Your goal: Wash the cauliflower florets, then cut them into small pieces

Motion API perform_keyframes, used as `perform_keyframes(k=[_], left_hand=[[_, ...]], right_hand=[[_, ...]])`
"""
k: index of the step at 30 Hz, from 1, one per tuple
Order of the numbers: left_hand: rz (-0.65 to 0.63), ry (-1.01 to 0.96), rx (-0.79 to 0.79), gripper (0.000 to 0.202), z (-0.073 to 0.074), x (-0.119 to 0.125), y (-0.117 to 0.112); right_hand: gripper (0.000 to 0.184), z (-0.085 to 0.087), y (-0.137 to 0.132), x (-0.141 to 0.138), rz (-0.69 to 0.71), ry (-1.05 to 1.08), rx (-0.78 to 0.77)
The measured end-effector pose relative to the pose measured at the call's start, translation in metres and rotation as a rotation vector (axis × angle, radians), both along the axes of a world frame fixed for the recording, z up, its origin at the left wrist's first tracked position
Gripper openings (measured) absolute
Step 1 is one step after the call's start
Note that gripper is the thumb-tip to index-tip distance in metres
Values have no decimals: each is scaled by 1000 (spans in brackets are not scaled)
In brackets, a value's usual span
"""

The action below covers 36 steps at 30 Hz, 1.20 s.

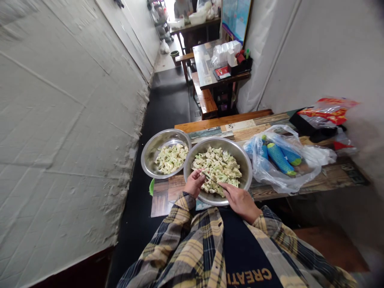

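My right hand (pixel 240 200) is closed around a knife (pixel 216 182), its thin blade slanting up and left toward my other hand. Fingertips pinched, my left hand (pixel 195 183) grips a small cauliflower piece at the blade's tip, partly hidden by the fingers. Both hands are over the near side of a large steel bowl (pixel 248 170), which holds many cut cauliflower florets (pixel 222 164). Touching it on the left, a second steel bowl (pixel 147 162) contains a smaller heap of cauliflower (pixel 171 158).
Right of the bowls, a clear plastic bag (pixel 259 170) holds several blue-netted items (pixel 280 158) on the wood-patterned table (pixel 303 186). A red-printed bag (pixel 333 112) lies behind it. Another table (pixel 204 60) and a bench (pixel 207 100) stand ahead; a person (pixel 183 8) is at the far end.
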State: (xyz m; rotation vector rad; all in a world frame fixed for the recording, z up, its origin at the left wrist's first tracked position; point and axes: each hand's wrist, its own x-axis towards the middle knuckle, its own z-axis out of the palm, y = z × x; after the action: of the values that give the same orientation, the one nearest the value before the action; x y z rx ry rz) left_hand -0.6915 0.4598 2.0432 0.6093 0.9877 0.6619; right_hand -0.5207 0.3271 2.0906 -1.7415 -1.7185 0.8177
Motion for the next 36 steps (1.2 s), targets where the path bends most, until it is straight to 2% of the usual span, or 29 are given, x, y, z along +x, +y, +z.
perform_keyframes(k=[5,10,15,19,23,25,27,29,32,36], left_hand=[[-19,-24,-24,51,2,-4,0],[27,29,-74,39,6,7,0],[80,78,-56,33,0,12,1],[42,54,-50,26,-5,8,4],[-22,30,-79,43,-1,2,7],[-66,42,-114,48,1,-1,9],[-93,70,-142,44,1,-4,12],[-94,84,-144,40,-2,-10,20],[18,109,-105,32,-8,-26,47],[384,167,-41,16,-9,-54,102]], right_hand=[[45,-2,-3,2,61,-55,16],[46,-6,-3,1,36,-101,2],[42,-5,2,-4,3,-22,-6],[36,-9,5,-6,-82,69,-69],[36,-14,8,-8,-153,117,-175],[36,-13,11,-9,-142,148,-180],[35,-10,14,-11,-146,191,-164],[33,-7,16,-11,-206,235,-147],[34,-5,16,-6,-391,279,-136],[37,-8,13,8,-626,359,-197]])
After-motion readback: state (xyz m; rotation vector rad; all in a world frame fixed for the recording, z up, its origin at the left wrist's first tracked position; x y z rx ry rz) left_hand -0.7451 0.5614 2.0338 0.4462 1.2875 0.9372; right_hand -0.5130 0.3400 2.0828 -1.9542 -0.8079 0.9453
